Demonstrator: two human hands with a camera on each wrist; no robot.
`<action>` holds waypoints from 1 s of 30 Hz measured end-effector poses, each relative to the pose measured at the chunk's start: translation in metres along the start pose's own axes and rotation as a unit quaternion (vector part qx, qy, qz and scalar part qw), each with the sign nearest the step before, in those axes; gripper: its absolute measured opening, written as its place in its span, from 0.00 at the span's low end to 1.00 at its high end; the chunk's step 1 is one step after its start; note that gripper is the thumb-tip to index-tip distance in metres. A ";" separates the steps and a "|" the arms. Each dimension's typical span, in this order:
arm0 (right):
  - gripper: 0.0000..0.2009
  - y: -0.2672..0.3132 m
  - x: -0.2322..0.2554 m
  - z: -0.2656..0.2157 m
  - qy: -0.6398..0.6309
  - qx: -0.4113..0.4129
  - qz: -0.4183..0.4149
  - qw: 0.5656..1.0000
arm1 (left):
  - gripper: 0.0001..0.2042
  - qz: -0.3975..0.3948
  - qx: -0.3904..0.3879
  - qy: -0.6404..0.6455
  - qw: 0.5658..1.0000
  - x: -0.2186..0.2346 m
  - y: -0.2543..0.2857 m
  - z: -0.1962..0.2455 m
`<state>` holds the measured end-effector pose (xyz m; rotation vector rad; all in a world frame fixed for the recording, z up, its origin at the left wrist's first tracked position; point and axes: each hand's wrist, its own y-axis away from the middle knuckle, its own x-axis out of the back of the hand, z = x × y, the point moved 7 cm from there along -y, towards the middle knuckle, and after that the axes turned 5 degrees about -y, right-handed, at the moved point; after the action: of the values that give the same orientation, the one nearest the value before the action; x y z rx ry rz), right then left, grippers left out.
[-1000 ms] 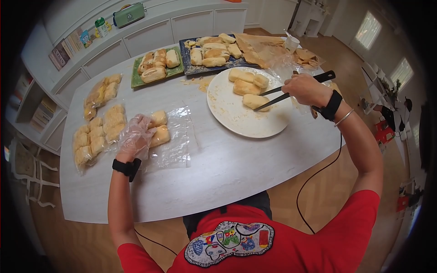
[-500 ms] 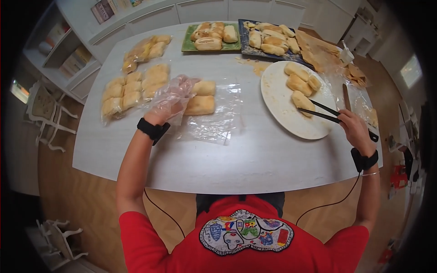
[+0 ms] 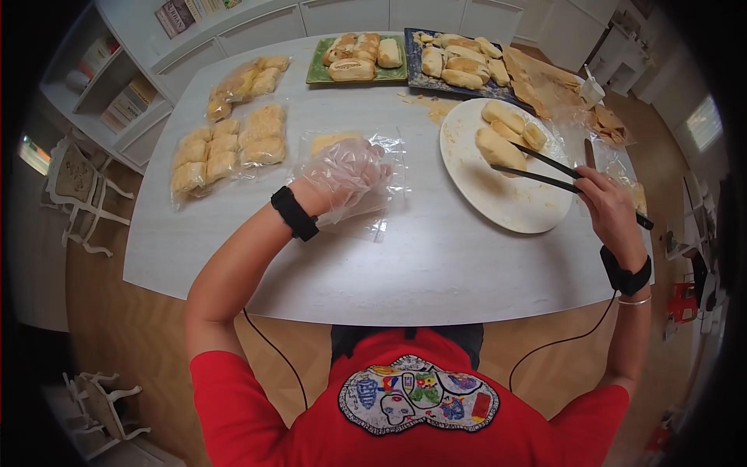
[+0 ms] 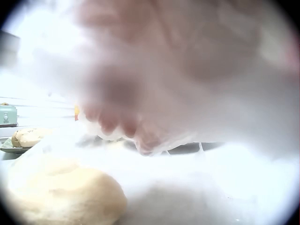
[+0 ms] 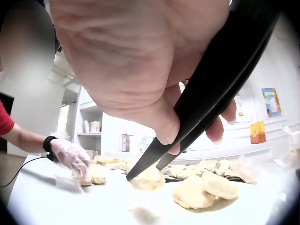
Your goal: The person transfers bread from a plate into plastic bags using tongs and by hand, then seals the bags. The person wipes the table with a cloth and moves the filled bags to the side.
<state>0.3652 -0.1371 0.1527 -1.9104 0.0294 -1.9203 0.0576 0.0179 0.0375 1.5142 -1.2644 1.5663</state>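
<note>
My right hand [image 3: 608, 210] grips black tongs [image 3: 537, 177]. The tong tips lie around a bread roll [image 3: 498, 148] on the big white plate [image 3: 529, 210]; more rolls [image 5: 192, 192] sit beside it. My left hand [image 3: 346, 175], in a clear plastic glove, is over a clear bag [image 3: 395, 177], its fingers loosely bent toward the bag's right side. A pale roll [image 3: 334, 142] shows past the hand in the head view, and a roll [image 4: 65, 192] is close below it in the left wrist view. The rest of the bag's contents is hidden under the hand.
Bagged rolls [image 3: 206, 159] lie at the table's left. At the back stand a green tray [image 3: 319, 74] and a dark blue tray [image 3: 420, 78], both with bread. Brown paper [image 3: 541, 86], a white cup [image 3: 593, 92] and a knife [image 3: 589, 153] are at the right.
The head view has swung, shifting the table. My left hand has moved right across the bag, covering a roll. The tongs have shifted the roll up and left on the plate.
</note>
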 end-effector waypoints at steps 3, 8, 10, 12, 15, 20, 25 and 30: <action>0.06 -0.027 0.001 -0.028 0.048 0.056 -0.014 0.997 | 0.08 -0.020 0.108 0.113 0.988 0.018 -0.003 0.001; 0.03 -0.067 -0.008 -0.077 0.078 0.174 -0.048 0.980 | 0.08 0.011 0.145 0.146 0.979 0.021 0.006 -0.003; 0.02 -0.078 -0.015 -0.088 0.087 0.206 -0.022 0.974 | 0.09 0.039 0.165 0.163 0.972 0.023 0.015 -0.016; 0.02 -0.086 -0.022 -0.101 0.095 0.246 -0.036 0.964 | 0.10 0.173 0.122 -0.047 0.976 0.050 0.029 -0.032; 0.04 -0.095 -0.029 -0.114 0.095 0.275 -0.038 0.956 | 0.11 0.056 0.194 0.030 0.979 0.041 0.041 -0.069; 0.03 -0.103 -0.037 -0.126 0.072 0.296 -0.060 0.950 | 0.12 -0.056 0.262 0.116 0.956 0.004 0.047 -0.090; 0.01 -0.113 -0.044 -0.127 0.039 0.319 -0.069 0.944 | 0.14 -0.069 0.277 0.145 0.947 0.002 0.047 -0.089; 0.04 -0.123 -0.072 -0.120 0.006 0.325 -0.099 0.941 | 0.14 -0.062 0.282 0.163 0.943 -0.004 0.046 -0.092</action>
<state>0.2126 -0.0361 0.1161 -1.4839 -0.7263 -1.7559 -0.0193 0.0862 0.0344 1.5282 -0.5425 2.0986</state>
